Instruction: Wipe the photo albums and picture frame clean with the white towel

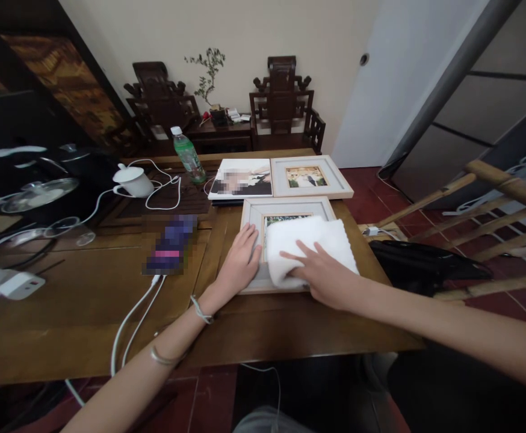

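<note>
A light wooden picture frame (285, 203) lies flat on the table, its small photo partly hidden under a folded white cloth (321, 231). My right hand (319, 270) presses on that cloth, fingers spread over it and the thumb side tucked into the fold. On the frame's left edge rests my left hand (241, 260), its fingers stretched out and lying flat. Just beyond are a second framed photo (307, 177) and a white-edged photo panel (241, 178), which sits on top of something dark.
On the wooden table (86, 313), a phone (170, 245) with white cables lies left of my hands. Farther back stand a green-labelled bottle (187, 154), a lidded white cup (133, 180) and a glass-lidded pot (41, 195). A bamboo chair (493, 180) stands at the right.
</note>
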`<state>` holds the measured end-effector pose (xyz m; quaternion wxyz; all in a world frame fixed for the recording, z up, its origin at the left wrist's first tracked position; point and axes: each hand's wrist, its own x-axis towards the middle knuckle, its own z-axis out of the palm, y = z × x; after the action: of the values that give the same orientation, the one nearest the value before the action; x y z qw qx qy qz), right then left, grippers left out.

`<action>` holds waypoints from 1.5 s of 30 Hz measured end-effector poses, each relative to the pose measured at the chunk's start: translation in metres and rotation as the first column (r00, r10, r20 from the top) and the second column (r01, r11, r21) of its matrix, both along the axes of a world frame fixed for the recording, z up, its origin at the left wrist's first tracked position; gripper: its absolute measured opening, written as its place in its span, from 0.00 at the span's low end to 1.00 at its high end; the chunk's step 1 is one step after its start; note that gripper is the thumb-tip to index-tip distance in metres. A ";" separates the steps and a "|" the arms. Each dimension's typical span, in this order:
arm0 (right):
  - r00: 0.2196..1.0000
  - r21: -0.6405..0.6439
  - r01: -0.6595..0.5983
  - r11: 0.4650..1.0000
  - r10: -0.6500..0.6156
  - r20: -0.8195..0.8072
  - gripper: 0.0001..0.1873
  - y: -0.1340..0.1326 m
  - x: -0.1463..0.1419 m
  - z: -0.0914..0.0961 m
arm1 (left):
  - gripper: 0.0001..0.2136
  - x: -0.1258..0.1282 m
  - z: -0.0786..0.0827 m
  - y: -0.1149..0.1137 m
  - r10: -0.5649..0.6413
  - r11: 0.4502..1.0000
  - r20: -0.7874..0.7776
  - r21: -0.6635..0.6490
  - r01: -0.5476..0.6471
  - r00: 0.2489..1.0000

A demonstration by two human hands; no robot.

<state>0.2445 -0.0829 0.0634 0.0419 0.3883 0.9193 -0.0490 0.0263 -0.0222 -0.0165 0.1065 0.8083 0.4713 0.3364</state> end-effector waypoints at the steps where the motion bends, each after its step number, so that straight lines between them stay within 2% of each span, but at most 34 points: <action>1: 1.000 0.036 0.006 0.999 -0.005 -0.008 0.33 0.013 0.002 -0.004 | 0.20 0.000 0.000 0.000 -0.002 1.000 0.001 -0.002 0.002 1.000; 4: 0.998 0.162 0.057 0.985 -0.054 -0.023 0.34 0.057 0.010 -0.012 | 0.20 0.000 0.000 0.001 -0.008 1.000 0.003 -0.007 0.008 1.000; 7: 0.999 0.330 0.050 0.942 -0.045 -0.023 0.33 0.094 0.010 -0.013 | 0.19 0.000 0.000 0.000 -0.009 1.000 0.014 -0.010 0.009 1.000; 10: 0.999 0.327 0.038 0.944 -0.039 -0.003 0.30 0.106 0.004 -0.014 | 0.19 0.000 -0.001 0.001 -0.006 1.000 0.025 -0.013 0.006 1.000; 13: 0.998 0.202 0.063 0.977 -0.059 -0.023 0.29 0.091 -0.004 -0.015 | 0.20 -0.001 -0.002 0.002 -0.003 1.000 0.037 -0.015 0.003 0.999; 16: 0.997 0.066 0.025 0.997 -0.020 -0.072 0.27 0.057 -0.008 -0.010 | 0.21 0.000 -0.002 0.002 0.002 1.000 0.034 -0.028 -0.001 0.999; 22: 0.982 -0.185 -0.040 0.982 0.005 -0.187 0.24 -0.015 -0.007 0.018 | 0.21 0.003 0.004 -0.001 0.031 0.997 0.044 -0.075 -0.028 0.999; 24: 0.979 -0.221 -0.066 0.973 0.021 -0.202 0.24 -0.028 -0.007 0.022 | 0.22 0.004 0.006 -0.001 0.037 0.994 0.051 -0.101 -0.032 0.998; 27: 0.979 -0.184 -0.113 0.976 0.079 -0.186 0.25 -0.031 -0.010 0.018 | 0.22 0.005 0.009 -0.003 0.044 0.991 0.075 -0.129 -0.034 0.996; 31: 0.989 -0.065 -0.114 0.991 0.107 -0.100 0.27 -0.004 -0.019 0.000 | 0.23 0.005 0.012 -0.005 0.016 0.984 0.148 -0.180 0.011 0.989; 36: 0.992 0.114 -0.119 0.986 0.123 -0.028 0.25 0.065 -0.042 -0.015 | 0.27 0.003 0.016 -0.007 -0.033 0.980 0.245 -0.184 0.080 0.969; 40: 0.997 0.267 -0.070 0.961 0.061 0.044 0.24 0.112 -0.056 -0.017 | 0.26 0.003 0.019 -0.007 -0.050 0.988 0.244 -0.130 0.084 0.969; 42: 0.997 0.279 -0.055 0.959 0.037 0.068 0.25 0.118 -0.059 -0.016 | 0.26 0.003 0.019 -0.007 -0.039 0.991 0.242 -0.116 0.069 0.970; 45: 0.993 0.242 -0.091 0.966 0.070 0.095 0.23 0.103 -0.060 -0.011 | 0.25 0.002 0.015 -0.006 -0.026 0.993 0.249 -0.105 0.054 0.968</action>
<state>0.1845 0.0199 0.0524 0.0349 0.3545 0.9306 0.0838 0.0288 -0.0284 -0.0014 0.2160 0.7624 0.4559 0.4052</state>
